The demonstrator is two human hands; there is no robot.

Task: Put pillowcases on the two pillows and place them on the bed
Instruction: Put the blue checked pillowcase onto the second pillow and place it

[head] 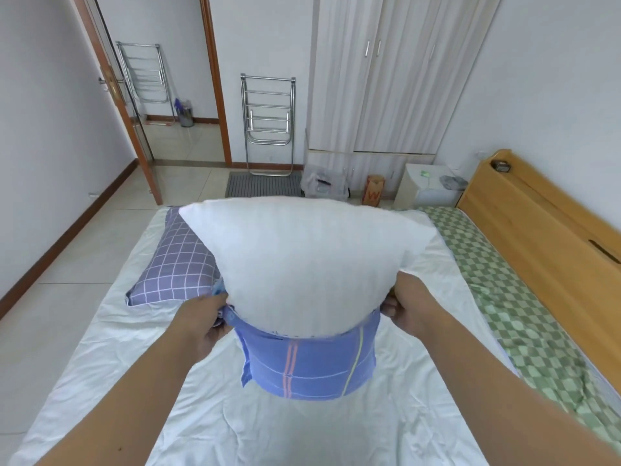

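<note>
I hold a bare white pillow point(302, 260) upright above the bed point(100, 358). Its lower end sits inside a blue pillowcase point(309, 364) with orange and yellow stripes. My left hand point(205, 317) grips the left edge of the pillowcase opening. My right hand point(408, 304) grips the right edge of the opening, against the pillow's side. Most of the pillow stands out above the case. A second pillow in a purple grid-pattern case point(174, 264) lies flat on the bed's far left, partly hidden behind the white pillow.
A white sheet covers the bed and a green checked cloth point(510, 297) runs along its right side, next to the wooden headboard point(544, 223). Beyond the bed stand a nightstand point(426, 186), a wardrobe point(386, 79), a metal rack point(268, 119), a floor mat and an open door point(111, 89).
</note>
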